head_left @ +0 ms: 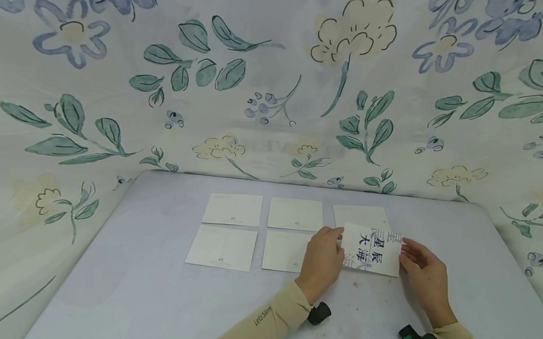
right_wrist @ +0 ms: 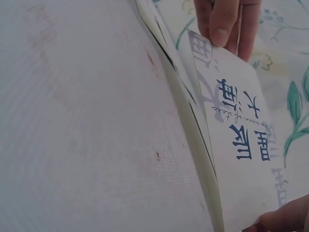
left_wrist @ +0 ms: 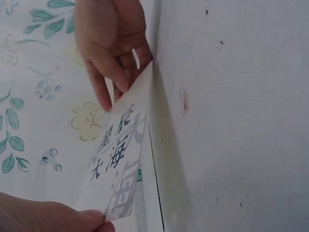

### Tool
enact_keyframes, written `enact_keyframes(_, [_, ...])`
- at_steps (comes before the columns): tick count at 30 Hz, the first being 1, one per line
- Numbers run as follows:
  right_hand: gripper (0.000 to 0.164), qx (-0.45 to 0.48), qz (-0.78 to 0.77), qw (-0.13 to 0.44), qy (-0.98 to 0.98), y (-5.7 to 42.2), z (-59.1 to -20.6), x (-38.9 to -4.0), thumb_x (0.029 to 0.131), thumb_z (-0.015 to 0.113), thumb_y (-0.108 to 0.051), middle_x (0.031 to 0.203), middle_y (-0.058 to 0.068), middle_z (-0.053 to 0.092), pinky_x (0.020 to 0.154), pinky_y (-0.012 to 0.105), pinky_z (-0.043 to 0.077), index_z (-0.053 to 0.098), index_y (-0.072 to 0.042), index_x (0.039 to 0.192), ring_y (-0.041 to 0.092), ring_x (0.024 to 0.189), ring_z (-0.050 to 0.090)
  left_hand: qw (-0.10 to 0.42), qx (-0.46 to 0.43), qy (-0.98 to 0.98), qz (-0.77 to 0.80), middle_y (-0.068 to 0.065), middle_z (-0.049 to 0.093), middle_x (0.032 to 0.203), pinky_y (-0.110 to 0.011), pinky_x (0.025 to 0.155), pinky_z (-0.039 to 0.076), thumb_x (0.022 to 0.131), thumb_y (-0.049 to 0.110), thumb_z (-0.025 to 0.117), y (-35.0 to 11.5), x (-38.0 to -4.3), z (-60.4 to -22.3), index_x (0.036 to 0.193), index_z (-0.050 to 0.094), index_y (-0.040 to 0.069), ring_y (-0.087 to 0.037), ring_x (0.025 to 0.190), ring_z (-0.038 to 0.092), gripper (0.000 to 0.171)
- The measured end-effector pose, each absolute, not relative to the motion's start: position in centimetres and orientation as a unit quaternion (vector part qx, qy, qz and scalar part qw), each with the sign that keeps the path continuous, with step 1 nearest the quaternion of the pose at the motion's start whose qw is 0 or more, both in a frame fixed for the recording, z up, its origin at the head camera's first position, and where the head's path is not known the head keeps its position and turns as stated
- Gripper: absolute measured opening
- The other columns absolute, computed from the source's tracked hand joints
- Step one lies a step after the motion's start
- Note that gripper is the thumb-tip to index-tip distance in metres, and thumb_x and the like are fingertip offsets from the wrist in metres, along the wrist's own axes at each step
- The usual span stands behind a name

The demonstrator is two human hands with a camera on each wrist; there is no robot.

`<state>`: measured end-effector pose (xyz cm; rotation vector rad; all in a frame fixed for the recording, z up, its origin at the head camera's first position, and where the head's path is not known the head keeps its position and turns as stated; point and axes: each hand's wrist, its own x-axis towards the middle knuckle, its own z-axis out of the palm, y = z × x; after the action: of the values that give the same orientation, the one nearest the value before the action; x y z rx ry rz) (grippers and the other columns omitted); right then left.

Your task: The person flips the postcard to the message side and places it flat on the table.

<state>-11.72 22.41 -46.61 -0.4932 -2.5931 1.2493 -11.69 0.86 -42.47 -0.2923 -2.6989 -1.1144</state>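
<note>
A white card [head_left: 372, 248] printed with dark blue and pale lilac characters is held between both hands, tilted up off the table. My left hand [head_left: 322, 258] pinches its left end; in the left wrist view the thumb [left_wrist: 72, 217] lies on the card's corner. At the opposite end, my right hand [head_left: 426, 276] grips the card's edge between thumb and fingers. Just behind it, a plain cream card [head_left: 360, 214] lies flat, partly covered by the held card. Another cream card [head_left: 279, 250] lies to the left, partly hidden by my left hand.
More cream cards lie flat in two rows: one at back left [head_left: 232, 209], one at back middle [head_left: 295, 213] and one at front left [head_left: 222, 248]. They rest on a white table [head_left: 120, 257]. A floral cloth [head_left: 267, 78] hangs behind the table's far edge.
</note>
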Motion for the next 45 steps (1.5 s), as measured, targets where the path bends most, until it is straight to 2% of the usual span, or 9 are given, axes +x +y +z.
enact_keyframes(13, [0.031, -0.182, 0.428, 0.120, -0.877, 22.28, -46.67, -11.75, 0.089, 0.056, -0.012, 0.109, 0.010, 0.063, 0.068, 0.004, 0.041, 0.060, -0.006, 0.119, 0.012, 0.093, 0.057, 0.112, -0.111, -0.905, -0.395, 0.001, 0.062, 0.090, -0.016, 0.065, 0.046, 0.082, 0.003, 0.064, 0.66, -11.60, -42.48, 0.119, 0.062, 0.008, -0.006, 0.075, 0.055, 0.037])
enact_keyframes(21, [0.030, -0.189, 0.430, 0.135, -0.873, 22.29, -46.68, -11.76, 0.090, 0.056, -0.011, 0.109, 0.008, 0.062, 0.070, 0.005, 0.042, 0.059, -0.009, 0.120, 0.011, 0.093, 0.056, 0.118, -0.119, -0.905, -0.391, 0.003, 0.064, 0.087, -0.016, 0.064, 0.045, 0.082, 0.005, 0.064, 0.58, -11.56, -42.31, 0.118, 0.063, 0.011, -0.006, 0.074, 0.055, 0.036])
enact_keyframes(29, [0.030, -0.187, 0.442, 0.151, -0.864, 22.41, -46.67, -11.67, 0.088, 0.059, -0.010, 0.107, 0.007, 0.062, 0.068, 0.005, 0.043, 0.060, -0.009, 0.118, 0.003, 0.087, 0.055, 0.109, -0.117, -0.907, -0.390, 0.004, 0.063, 0.085, -0.016, 0.063, 0.044, 0.082, 0.007, 0.064, 0.71, -11.49, -42.13, 0.118, 0.063, 0.011, -0.004, 0.071, 0.053, 0.036])
enact_keyframes(45, [0.026, -0.198, 0.455, 0.161, -0.853, 22.35, -46.66, -11.82, 0.089, 0.058, -0.009, 0.104, 0.008, 0.061, 0.065, 0.007, 0.046, 0.061, -0.005, 0.114, -0.001, 0.080, 0.055, 0.123, -0.135, -0.912, -0.368, -0.002, 0.064, 0.094, -0.017, 0.064, 0.046, 0.083, 0.010, 0.065, 0.96, -11.18, -42.08, 0.120, 0.061, 0.008, -0.005, 0.077, 0.058, 0.038])
